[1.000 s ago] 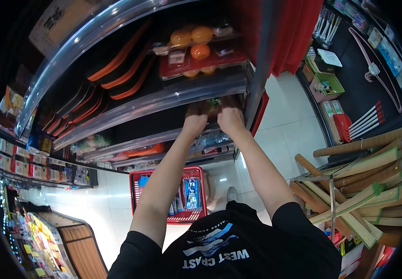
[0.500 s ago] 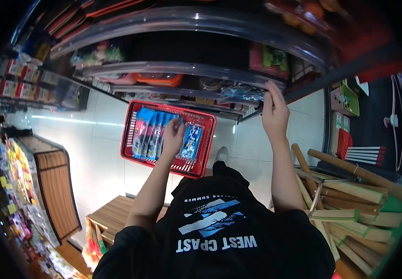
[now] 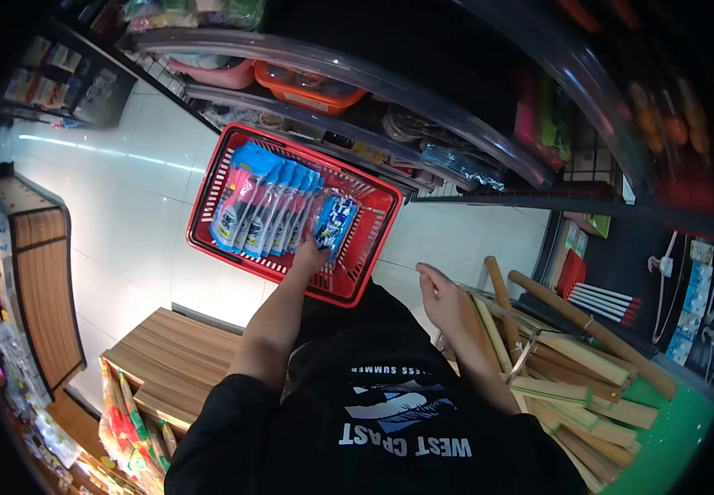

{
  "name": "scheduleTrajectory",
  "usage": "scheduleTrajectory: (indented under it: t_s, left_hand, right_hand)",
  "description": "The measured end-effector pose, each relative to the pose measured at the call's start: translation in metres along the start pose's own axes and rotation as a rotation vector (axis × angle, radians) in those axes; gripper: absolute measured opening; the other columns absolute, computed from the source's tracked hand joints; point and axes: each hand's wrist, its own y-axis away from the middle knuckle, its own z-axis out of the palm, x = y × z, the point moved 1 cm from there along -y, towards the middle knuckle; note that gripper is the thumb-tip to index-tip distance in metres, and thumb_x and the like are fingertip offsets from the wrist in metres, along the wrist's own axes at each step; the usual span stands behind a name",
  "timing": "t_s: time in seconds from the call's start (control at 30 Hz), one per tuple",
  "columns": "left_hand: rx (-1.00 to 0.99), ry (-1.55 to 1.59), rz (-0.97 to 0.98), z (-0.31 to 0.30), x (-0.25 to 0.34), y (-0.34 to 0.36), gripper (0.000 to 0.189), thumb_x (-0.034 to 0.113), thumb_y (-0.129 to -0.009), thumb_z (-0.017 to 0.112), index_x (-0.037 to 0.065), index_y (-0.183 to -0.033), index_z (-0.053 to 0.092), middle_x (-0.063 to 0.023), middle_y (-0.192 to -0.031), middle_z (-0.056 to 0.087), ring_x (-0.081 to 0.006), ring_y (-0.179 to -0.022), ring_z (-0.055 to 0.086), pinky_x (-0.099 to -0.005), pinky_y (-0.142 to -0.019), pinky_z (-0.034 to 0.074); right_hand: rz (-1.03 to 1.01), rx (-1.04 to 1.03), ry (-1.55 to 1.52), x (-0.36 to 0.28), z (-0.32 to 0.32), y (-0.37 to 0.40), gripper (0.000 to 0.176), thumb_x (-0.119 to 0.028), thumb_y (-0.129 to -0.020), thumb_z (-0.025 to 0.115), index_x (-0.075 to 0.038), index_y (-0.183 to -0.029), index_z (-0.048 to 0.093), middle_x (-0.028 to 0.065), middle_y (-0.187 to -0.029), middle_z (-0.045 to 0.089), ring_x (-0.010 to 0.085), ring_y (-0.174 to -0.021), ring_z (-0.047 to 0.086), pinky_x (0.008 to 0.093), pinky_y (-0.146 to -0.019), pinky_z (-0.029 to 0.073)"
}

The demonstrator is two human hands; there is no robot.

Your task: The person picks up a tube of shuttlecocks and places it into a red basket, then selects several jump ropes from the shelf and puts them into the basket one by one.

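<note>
A red plastic shopping basket [image 3: 293, 283] is tilted in front of me beside the low shelves. Several clear packs with blue tops and pink contents [image 3: 250, 210] overlap along its left and middle. To their right lies a shiny blue-and-white packet [image 3: 338, 221]. My left hand [image 3: 312, 254] reaches over the basket's near rim, fingers closed at the packet's lower left edge; its fingertips are partly hidden. My right hand [image 3: 441, 294] is in the air right of the basket, near the wooden poles, with loosely bent fingers and nothing visible in it.
Black shelves with clear plastic edges [image 3: 324, 62] hold an orange tub [image 3: 307, 89] and blue wrapped packs [image 3: 460, 162]. Wooden poles and slats [image 3: 572, 371] crowd the right side. A wood-grain platform [image 3: 179, 355] stands at lower left, and a display counter [image 3: 39, 280] farther left.
My right hand has come away from the shelf, back towards my body. The basket sits higher in view and is turned. My left hand has shifted from above the pink packs towards the blue-and-white packet.
</note>
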Motion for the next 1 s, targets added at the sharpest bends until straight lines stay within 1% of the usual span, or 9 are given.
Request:
scheduleTrajectory:
  t_s: [0.23, 0.37, 0.4, 0.53, 0.63, 0.73, 0.83, 0.93, 1.0]
  left_hand:
    - [-0.059, -0.007, -0.175, 0.021, -0.011, -0.030, 0.087, 0.035, -0.070, 0.071, 0.007, -0.140, 0.027, -0.0272, -0.128, 0.048, -0.0437, -0.119, 0.049, -0.0490, -0.097, 0.043]
    - [-0.064, -0.179, -0.197, 0.005, 0.008, -0.025, 0.075, 0.036, -0.069, 0.073, 0.006, -0.130, 0.041, -0.0238, -0.127, 0.051, -0.0405, -0.119, 0.050, -0.0506, -0.096, 0.043]
    - [-0.072, -0.144, -0.206, 0.005, 0.007, -0.027, 0.070, 0.037, -0.068, 0.075, 0.005, -0.124, 0.046, -0.0228, -0.128, 0.050, -0.0397, -0.121, 0.049, -0.0488, -0.097, 0.044]
    - [0.004, -0.213, -0.194, -0.001, 0.014, -0.019, 0.072, 0.039, -0.066, 0.076, 0.006, -0.123, 0.047, -0.0234, -0.124, 0.054, -0.0384, -0.115, 0.054, -0.0481, -0.094, 0.045]
    - [-0.006, -0.164, -0.144, -0.011, 0.020, -0.001, 0.067, 0.031, -0.067, 0.078, 0.002, -0.120, 0.050, -0.0221, -0.113, 0.061, -0.0326, -0.104, 0.062, -0.0440, -0.089, 0.049]
    - [-0.199, 0.631, -0.015, -0.027, 0.026, 0.029, 0.049, 0.006, -0.074, 0.074, -0.004, -0.117, 0.053, -0.0128, -0.102, 0.066, -0.0210, -0.089, 0.065, -0.0328, -0.079, 0.052]
    - [-0.234, 0.814, 0.133, -0.055, 0.047, 0.074, 0.045, 0.007, -0.079, 0.072, -0.003, -0.119, 0.053, -0.0104, -0.102, 0.066, -0.0186, -0.085, 0.066, -0.0320, -0.076, 0.053]
    - [-0.261, 0.901, 0.072, -0.088, 0.086, 0.127, 0.040, 0.009, -0.085, 0.070, -0.001, -0.119, 0.053, -0.0095, -0.103, 0.066, -0.0149, -0.088, 0.065, -0.0301, -0.076, 0.055]
    - [-0.232, 0.946, 0.187, -0.101, 0.111, 0.152, 0.038, 0.006, -0.086, 0.067, -0.001, -0.120, 0.052, -0.0085, -0.103, 0.065, -0.0155, -0.090, 0.065, -0.0303, -0.077, 0.056]
  right_hand:
    - [0.131, -0.081, 0.104, 0.007, -0.006, 0.008, 0.024, -0.015, -0.094, 0.053, -0.003, -0.112, 0.064, 0.0193, -0.107, 0.067, 0.0311, -0.102, 0.065, 0.0334, -0.087, 0.050]
    - [0.196, -0.114, 0.083, 0.011, -0.009, 0.005, 0.025, -0.016, -0.094, 0.054, -0.003, -0.112, 0.064, 0.0181, -0.107, 0.067, 0.0305, -0.101, 0.065, 0.0336, -0.086, 0.051]
    - [0.149, -0.109, 0.099, 0.007, -0.009, 0.002, 0.024, -0.016, -0.094, 0.054, -0.003, -0.111, 0.064, 0.0183, -0.106, 0.067, 0.0308, -0.098, 0.066, 0.0335, -0.083, 0.052]
    - [0.160, -0.122, 0.125, -0.003, -0.012, -0.007, 0.023, -0.016, -0.094, 0.053, -0.004, -0.111, 0.064, 0.0187, -0.104, 0.067, 0.0310, -0.093, 0.067, 0.0337, -0.079, 0.053]
    - [0.046, -0.072, 0.051, 0.008, -0.006, -0.012, 0.023, -0.016, -0.094, 0.053, -0.004, -0.111, 0.064, 0.0191, -0.102, 0.067, 0.0309, -0.090, 0.068, 0.0338, -0.075, 0.053]
    - [0.002, -0.117, -0.010, 0.008, -0.002, -0.019, 0.024, -0.017, -0.094, 0.054, -0.004, -0.111, 0.064, 0.0190, -0.101, 0.067, 0.0306, -0.089, 0.068, 0.0343, -0.075, 0.053]
    - [0.006, -0.186, -0.059, -0.001, 0.006, -0.025, 0.025, -0.019, -0.093, 0.055, -0.003, -0.111, 0.063, 0.0192, -0.101, 0.067, 0.0310, -0.089, 0.068, 0.0335, -0.077, 0.053]
    - [-0.057, -0.227, -0.185, -0.012, 0.016, -0.027, 0.036, -0.025, -0.093, 0.058, 0.002, -0.116, 0.059, 0.0214, -0.101, 0.067, 0.0314, -0.090, 0.068, 0.0340, -0.081, 0.053]
    - [-0.037, -0.382, -0.347, -0.020, 0.021, -0.029, 0.053, -0.028, -0.092, 0.062, 0.007, -0.128, 0.047, 0.0213, -0.106, 0.066, 0.0269, -0.095, 0.066, 0.0336, -0.085, 0.052]
